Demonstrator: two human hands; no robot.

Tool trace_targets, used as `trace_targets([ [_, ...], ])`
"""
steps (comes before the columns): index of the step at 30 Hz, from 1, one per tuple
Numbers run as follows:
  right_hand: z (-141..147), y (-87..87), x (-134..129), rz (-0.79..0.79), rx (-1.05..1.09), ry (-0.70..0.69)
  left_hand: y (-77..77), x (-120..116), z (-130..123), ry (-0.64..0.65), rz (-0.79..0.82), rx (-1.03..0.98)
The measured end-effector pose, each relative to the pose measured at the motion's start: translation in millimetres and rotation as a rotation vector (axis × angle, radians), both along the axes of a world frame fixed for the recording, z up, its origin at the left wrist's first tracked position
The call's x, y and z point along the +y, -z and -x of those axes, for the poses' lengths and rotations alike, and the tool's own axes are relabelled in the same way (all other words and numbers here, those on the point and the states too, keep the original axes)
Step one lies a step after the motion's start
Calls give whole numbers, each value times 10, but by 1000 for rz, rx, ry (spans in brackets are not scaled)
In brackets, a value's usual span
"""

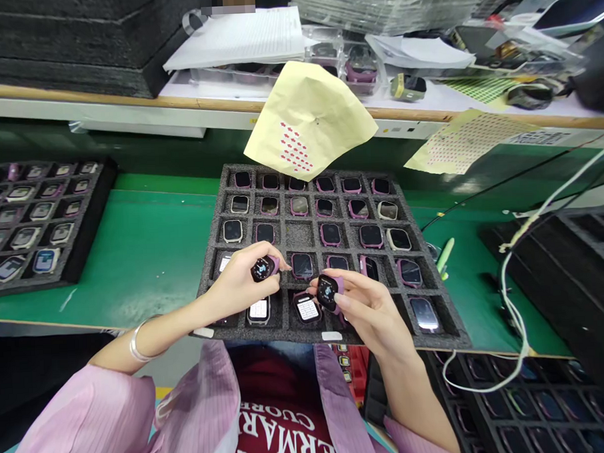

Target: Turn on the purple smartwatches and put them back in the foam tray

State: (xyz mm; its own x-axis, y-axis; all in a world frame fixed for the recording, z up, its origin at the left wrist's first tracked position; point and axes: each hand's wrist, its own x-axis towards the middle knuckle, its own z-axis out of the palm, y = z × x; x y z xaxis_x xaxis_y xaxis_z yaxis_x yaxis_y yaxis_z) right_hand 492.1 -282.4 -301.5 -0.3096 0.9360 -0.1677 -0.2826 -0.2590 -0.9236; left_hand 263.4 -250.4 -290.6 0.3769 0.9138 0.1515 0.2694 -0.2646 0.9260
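Note:
My left hand is closed on a purple-cased smartwatch whose dark screen shows a lit face. Another purple smartwatch, with a similar lit face, is gripped between the thumb and fingers of my right hand. Both hands are over the near half of a grey foam tray, whose square compartments hold many watch bodies without straps. Close to my right hand lies a watch with a white lit screen. Below my left hand sits another white-screened watch. One compartment in the third row is bare.
A second foam tray of watches lies to the left on the green bench. Yellow sticker sheets hang from the shelf behind. At right are a white cable, a green pen-like tool and more black trays.

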Motion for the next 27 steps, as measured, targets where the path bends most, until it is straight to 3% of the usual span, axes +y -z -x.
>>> trace_targets([
  [15, -12, -69, -65, -19, 72, -41, -86, -64, 26, 61, 49, -100],
  [18, 23, -82, -40, 47, 58, -39, -22, -37, 22, 51, 193, -179],
  [22, 44, -69, 1, 139, 124, -105, 63, -20, 30, 140, 421, -341],
  [25, 56, -41, 14, 184, 180, -104, 93, -33, 41, 119, 316, -302],
  [27, 72, -28, 14, 197, 201, -89, 88, -49, 51, 79, 146, -116],
])
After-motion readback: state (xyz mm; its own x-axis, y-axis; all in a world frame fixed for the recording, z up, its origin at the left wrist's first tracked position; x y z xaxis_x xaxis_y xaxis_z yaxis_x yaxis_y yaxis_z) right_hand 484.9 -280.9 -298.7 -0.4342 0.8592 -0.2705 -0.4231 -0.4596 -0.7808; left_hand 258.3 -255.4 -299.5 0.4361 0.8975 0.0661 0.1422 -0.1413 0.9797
